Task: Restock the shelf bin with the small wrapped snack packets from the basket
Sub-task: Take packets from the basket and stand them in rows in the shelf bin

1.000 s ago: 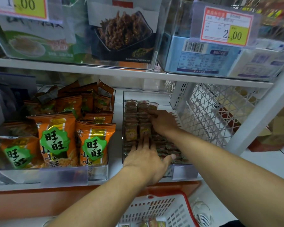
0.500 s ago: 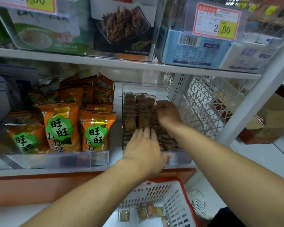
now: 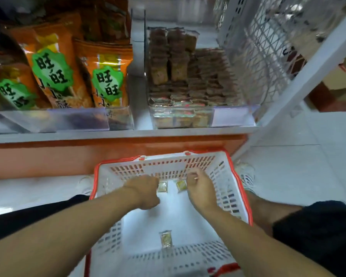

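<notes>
A white basket with a red rim (image 3: 241,188) stands on the floor below the shelf. Both my hands are down inside it. My left hand (image 3: 143,191) has its fingers curled downward, its knuckles against a small wrapped snack packet (image 3: 162,186). My right hand (image 3: 200,189) also has curled fingers, right beside a second packet (image 3: 181,185). Whether either hand grips its packet is hidden. A third packet (image 3: 165,238) lies alone near the basket's near wall. The clear shelf bin (image 3: 233,116) above holds several stacked rows of the same packets.
Orange snack bags (image 3: 106,76) fill the neighbouring clear bin to the left. A white wire mesh panel (image 3: 268,47) and a slanted white shelf post (image 3: 308,80) close the bin's right side. An orange kick board (image 3: 48,156) runs under the shelf. My knees flank the basket.
Both hands have left the shelf bin and dropped into the basket. The view has tilted down, so the upper shelf is out of sight.
</notes>
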A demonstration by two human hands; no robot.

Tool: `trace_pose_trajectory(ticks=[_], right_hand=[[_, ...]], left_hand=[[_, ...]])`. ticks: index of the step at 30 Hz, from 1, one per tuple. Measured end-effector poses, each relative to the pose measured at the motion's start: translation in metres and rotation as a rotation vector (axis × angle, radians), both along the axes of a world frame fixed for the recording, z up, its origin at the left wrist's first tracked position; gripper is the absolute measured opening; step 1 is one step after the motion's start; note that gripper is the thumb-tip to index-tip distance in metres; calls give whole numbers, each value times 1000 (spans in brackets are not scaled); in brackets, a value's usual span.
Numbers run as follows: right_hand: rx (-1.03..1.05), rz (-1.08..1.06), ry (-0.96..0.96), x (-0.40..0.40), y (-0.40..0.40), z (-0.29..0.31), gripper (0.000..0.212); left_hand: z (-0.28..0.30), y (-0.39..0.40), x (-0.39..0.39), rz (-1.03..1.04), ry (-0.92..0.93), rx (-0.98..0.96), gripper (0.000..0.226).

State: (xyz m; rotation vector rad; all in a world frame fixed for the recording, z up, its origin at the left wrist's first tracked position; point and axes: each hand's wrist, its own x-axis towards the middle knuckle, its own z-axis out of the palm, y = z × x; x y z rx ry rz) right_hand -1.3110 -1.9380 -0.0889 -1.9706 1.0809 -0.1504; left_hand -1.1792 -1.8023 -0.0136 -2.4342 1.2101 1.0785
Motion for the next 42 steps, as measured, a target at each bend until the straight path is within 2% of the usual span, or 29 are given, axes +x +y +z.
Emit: trace_pose_trajectory(ticks=[3,5,7,11,15,21,24,26,27,29,30,31,32,35,37,39,42], right_hand=[[22,163,530,-29,-17,-60,54],[-51,246,691,-35,-32,-85,69],[-130,348,803,-31,-41,-102,70],[-249,462,898,-13,-47,-120,52],[-259,530,980,-8,-41,-132,47],[-206,518,1142,-22,-43,-137,54],[-129,592,1194,-21,-44,-131,40],[0,720,1181,-13,-45,-125,20],[50,751,1103,-9,-45,-125,16],[159,592,714,0,-45,-123,6],[157,480,525,5,-44,-119,11],[110,387,400,10,-44,-118,16],[51,310,353,13,-44,-117,23],[58,248,452,14,-47,-127,56],[88,314,572,10,-49,-133,65],[61,320,595,8,-48,-138,56],[-39,299,576,7,-43,-138,28]], left_hand=[[-80,24,6,94,51,139,66],[-121,39,11,106,46,193,70],[-152,47,19,147,30,167,68],[-198,53,31,222,-21,100,73],[-217,49,29,210,-72,138,73],[-222,44,27,190,-233,118,46],[-220,47,26,217,-177,75,39],[-214,48,18,259,-28,-27,33],[-210,47,10,272,79,-78,29],[-202,39,-10,206,253,-120,21],[-199,33,-22,149,308,-117,21],[-198,28,-34,98,347,-109,23],[-197,23,-45,57,372,-101,27],[-202,19,-70,-42,379,-89,27],[-209,23,-78,-71,390,-66,28],[-213,29,-81,-7,429,-47,29],[-213,32,-83,85,447,-12,37]])
